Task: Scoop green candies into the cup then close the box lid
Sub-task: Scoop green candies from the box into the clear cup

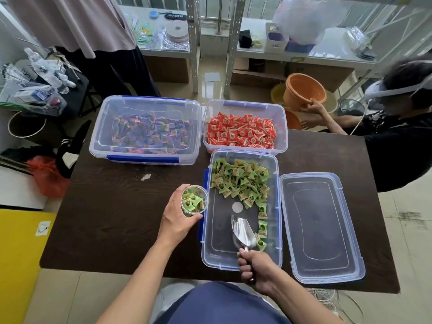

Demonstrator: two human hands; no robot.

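An open clear plastic box (207,258) with blue clips stands near the table's front edge. Green wrapped candies (240,181) fill its far half, and a few lie along its right wall. My right hand (256,270) grips the handle of a metal scoop (242,233), whose empty bowl lies inside the box's bare near half. My left hand (176,218) holds a clear cup (194,201) just left of the box; green candies fill much of it. The box's clear lid (320,228) lies flat on the table to the right.
Behind stand a lidded box of purple candies (146,129) and an open box of red candies (243,132). A person at the right holds an orange bucket (304,90). Another person stands at the back left. The dark table (112,218) ends near my body.
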